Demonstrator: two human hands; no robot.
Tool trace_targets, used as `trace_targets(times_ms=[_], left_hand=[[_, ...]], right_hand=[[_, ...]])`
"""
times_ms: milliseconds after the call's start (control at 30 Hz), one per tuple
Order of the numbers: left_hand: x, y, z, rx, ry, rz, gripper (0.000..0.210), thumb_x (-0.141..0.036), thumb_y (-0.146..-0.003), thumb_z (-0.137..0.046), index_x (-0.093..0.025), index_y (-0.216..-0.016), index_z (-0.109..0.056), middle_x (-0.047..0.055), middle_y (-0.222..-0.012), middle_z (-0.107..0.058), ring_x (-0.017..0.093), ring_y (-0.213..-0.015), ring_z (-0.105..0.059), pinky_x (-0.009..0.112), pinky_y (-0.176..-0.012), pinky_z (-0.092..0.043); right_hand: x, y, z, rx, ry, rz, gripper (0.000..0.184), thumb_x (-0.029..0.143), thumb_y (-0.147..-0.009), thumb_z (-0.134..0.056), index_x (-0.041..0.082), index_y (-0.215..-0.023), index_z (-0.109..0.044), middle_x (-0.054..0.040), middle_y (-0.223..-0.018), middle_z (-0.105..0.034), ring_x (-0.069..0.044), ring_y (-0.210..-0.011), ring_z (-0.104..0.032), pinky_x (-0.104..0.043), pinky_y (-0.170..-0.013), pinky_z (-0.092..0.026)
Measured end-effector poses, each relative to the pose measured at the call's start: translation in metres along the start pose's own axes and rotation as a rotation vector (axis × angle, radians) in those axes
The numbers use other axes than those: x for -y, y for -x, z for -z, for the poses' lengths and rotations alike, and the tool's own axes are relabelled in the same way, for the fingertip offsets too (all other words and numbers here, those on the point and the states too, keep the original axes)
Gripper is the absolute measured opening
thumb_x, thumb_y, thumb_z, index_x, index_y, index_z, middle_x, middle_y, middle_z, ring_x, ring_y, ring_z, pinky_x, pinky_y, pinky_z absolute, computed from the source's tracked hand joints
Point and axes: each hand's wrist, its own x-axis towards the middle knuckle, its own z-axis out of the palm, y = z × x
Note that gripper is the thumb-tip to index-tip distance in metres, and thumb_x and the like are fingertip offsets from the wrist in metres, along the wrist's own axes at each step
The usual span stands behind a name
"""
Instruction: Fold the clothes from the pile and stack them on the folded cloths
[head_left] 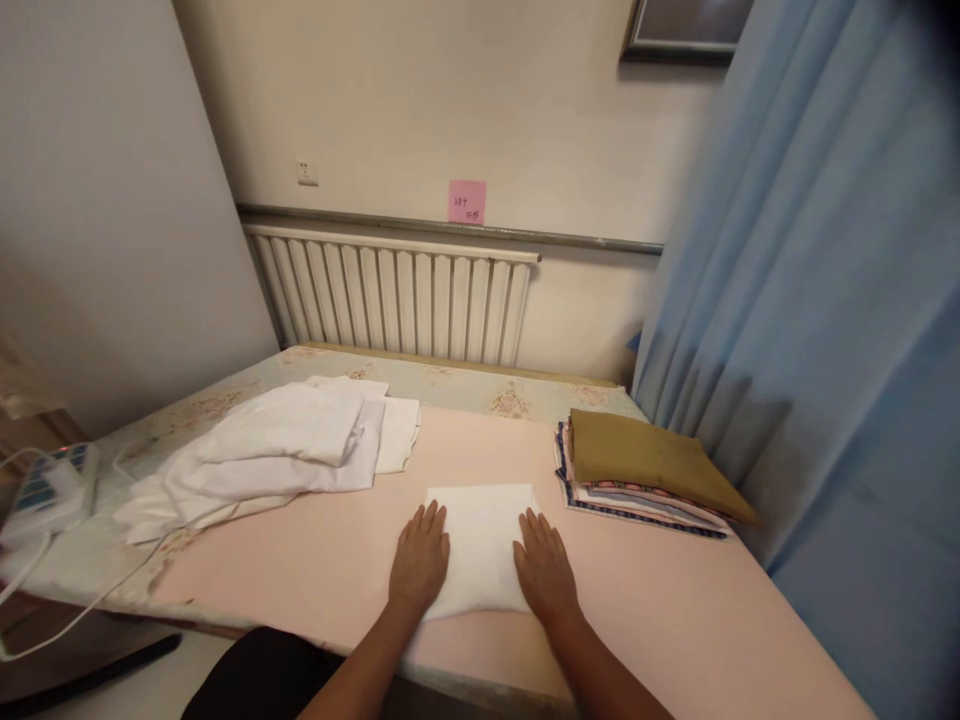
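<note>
A folded white cloth (pixel 484 550) lies flat on the pink sheet (pixel 300 560) in front of me. My left hand (pixel 420 552) rests palm down on its left edge, fingers stretched out. On the right edge my right hand (pixel 545 562) lies flat in the same way, fingers slightly apart. Neither hand grips the cloth. To the left sits a loose heap of white cloths (pixel 277 440), crumpled and overlapping. On the right is a stack of folded fabrics (pixel 637 460) with an olive-brown one on top.
A power strip (pixel 49 495) with white cables lies at the bed's left edge. Behind the bed stands a radiator (pixel 397 290) against the wall, under a pipe with a pink note (pixel 466 202). A blue curtain (pixel 810 280) hangs along the right side.
</note>
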Motion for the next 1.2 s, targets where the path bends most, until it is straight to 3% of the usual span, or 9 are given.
trace_targets(times_ms=[1000,1200], left_hand=[[0.0016,0.0002,-0.0031,-0.034,0.095,0.009,0.047,-0.028,-0.094,-0.036,-0.017,-0.136,-0.052,0.009,-0.145,-0.051,0.027,-0.138,-0.041,0.046,-0.110,-0.036],[0.0058,-0.0002,-0.0075,-0.106,0.252,0.110,0.051,-0.031,-0.092,-0.037,-0.007,-0.137,-0.049,0.018,-0.151,-0.040,0.029,-0.139,-0.039,0.045,-0.112,-0.037]], right_hand=[[-0.0030,-0.0001,-0.0043,-0.073,-0.044,0.011,0.047,0.029,-0.096,-0.037,0.016,-0.139,-0.050,-0.0085,-0.149,-0.043,-0.028,-0.138,-0.038,-0.045,-0.113,-0.029],[-0.0043,0.0004,-0.0060,-0.073,-0.016,0.026,0.047,0.027,-0.096,-0.038,0.015,-0.140,-0.049,-0.0078,-0.148,-0.044,-0.027,-0.139,-0.037,-0.044,-0.114,-0.028]])
